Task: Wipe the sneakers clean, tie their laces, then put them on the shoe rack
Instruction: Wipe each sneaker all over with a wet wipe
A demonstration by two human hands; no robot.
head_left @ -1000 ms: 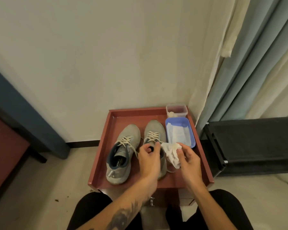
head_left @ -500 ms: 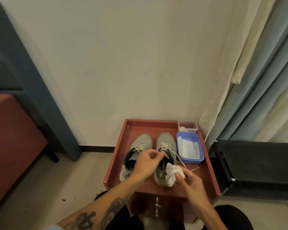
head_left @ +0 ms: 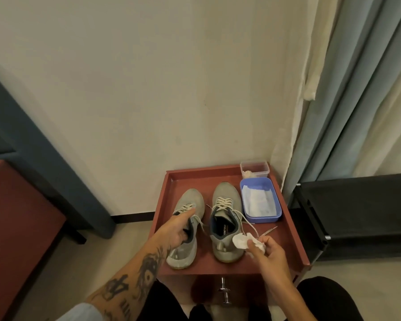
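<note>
Two grey sneakers stand side by side, toes to the wall, on a red tray table (head_left: 294, 249). My left hand (head_left: 175, 231) reaches into the opening of the left sneaker (head_left: 186, 228), fingers inside its collar, gripping it. The right sneaker (head_left: 225, 218) has loose laces trailing to the right. My right hand (head_left: 267, 250) pinches a crumpled white wipe (head_left: 241, 242) beside that sneaker's heel. The black shoe rack (head_left: 357, 214) stands to the right of the table.
A blue tub (head_left: 261, 218) holding white wipes and a small clear lidded box (head_left: 255, 169) sit at the tray's back right. Grey curtains (head_left: 357, 89) hang above the rack. A blue and red seat (head_left: 21, 205) fills the left side. My knees are below the table.
My left hand moved from the right sneaker over to the left sneaker and into its opening. My right hand with the wipe stayed near the right sneaker's heel. The camera shifted.
</note>
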